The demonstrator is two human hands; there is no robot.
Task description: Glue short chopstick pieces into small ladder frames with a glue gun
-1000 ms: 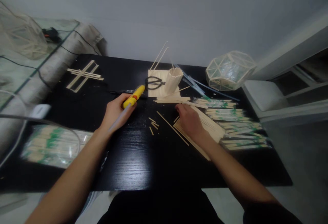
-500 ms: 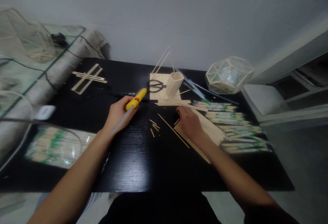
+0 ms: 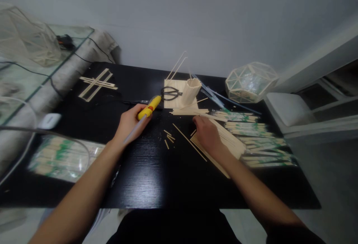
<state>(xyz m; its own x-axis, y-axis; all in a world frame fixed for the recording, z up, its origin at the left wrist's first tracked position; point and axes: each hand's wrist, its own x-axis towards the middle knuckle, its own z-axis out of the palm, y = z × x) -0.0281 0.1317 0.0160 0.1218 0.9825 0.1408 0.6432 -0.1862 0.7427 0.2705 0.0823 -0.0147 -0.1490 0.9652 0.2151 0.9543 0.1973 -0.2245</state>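
My left hand (image 3: 129, 123) is closed round a yellow hot glue gun (image 3: 145, 113); a pale glue stick runs out of its back over my wrist. The gun's nose points at black-handled scissors (image 3: 170, 93) lying on a square wooden base. On that base stands a round holder made of sticks (image 3: 191, 92), with a thin stick frame (image 3: 176, 66) rising behind. My right hand (image 3: 207, 134) is over a flat panel of joined sticks (image 3: 231, 139), its fingers curled together; whatever they pinch is hidden. Short stick pieces (image 3: 169, 136) and one long stick (image 3: 189, 142) lie between my hands.
Packs of sticks in green-marked wrap (image 3: 261, 141) lie on the right, another bag (image 3: 64, 158) on the left. A faceted stick ball (image 3: 251, 82) sits at the back right. Crossed sticks (image 3: 97, 84) lie at the back left. A cable (image 3: 53, 134) crosses the left side.
The view has shifted very slightly. My hands, the glue gun and the sticks keep their places on the table.
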